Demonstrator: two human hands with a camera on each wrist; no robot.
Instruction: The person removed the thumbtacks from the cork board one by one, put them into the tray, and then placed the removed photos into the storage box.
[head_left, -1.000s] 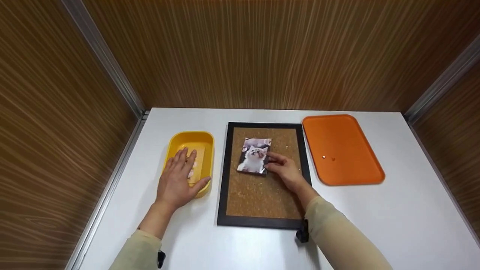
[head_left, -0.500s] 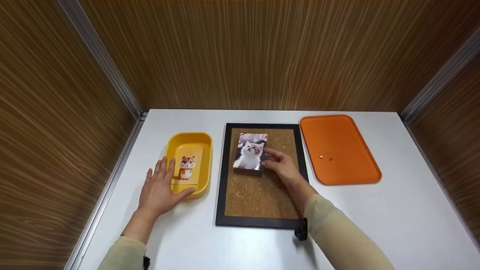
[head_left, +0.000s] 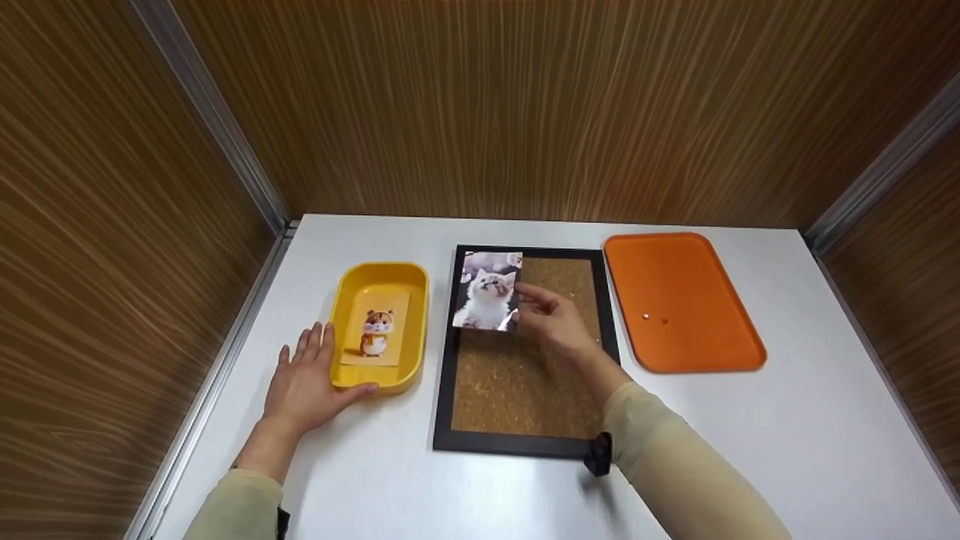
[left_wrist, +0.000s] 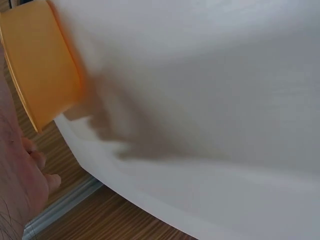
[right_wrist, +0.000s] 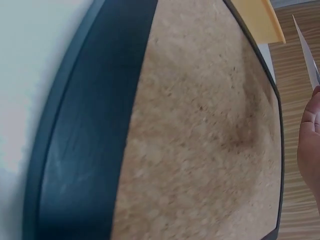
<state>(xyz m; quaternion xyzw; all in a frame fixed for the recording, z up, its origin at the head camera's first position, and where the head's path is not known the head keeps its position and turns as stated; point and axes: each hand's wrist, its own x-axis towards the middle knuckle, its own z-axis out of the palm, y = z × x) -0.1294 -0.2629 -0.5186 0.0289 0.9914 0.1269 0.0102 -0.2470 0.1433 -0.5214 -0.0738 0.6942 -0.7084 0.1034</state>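
Observation:
My right hand (head_left: 551, 319) pinches a kitten photo (head_left: 487, 292) by its right edge, over the upper left of a black-framed cork board (head_left: 525, 390). In the right wrist view the photo (right_wrist: 306, 52) appears edge-on, raised above the cork (right_wrist: 200, 125). My left hand (head_left: 304, 382) lies with straight, spread fingers against the left side and near corner of a yellow bin (head_left: 421, 322). Inside that bin a hamster picture card (head_left: 375, 334) lies flat. The left wrist view has the bin's outer wall (left_wrist: 42, 60) beside part of my left hand (left_wrist: 25, 170).
An orange tray (head_left: 686, 300) stands right of the cork board, with a small white piece (head_left: 646, 316) and a small orange piece (head_left: 664, 321) on it. The white table (head_left: 525, 495) is bounded by wood-grain walls (head_left: 525, 112) at the back and both sides.
My right hand has lifted the kitten photo and carried it up and left over the board. My left hand has drawn back from inside the bin to its left side, uncovering the hamster card.

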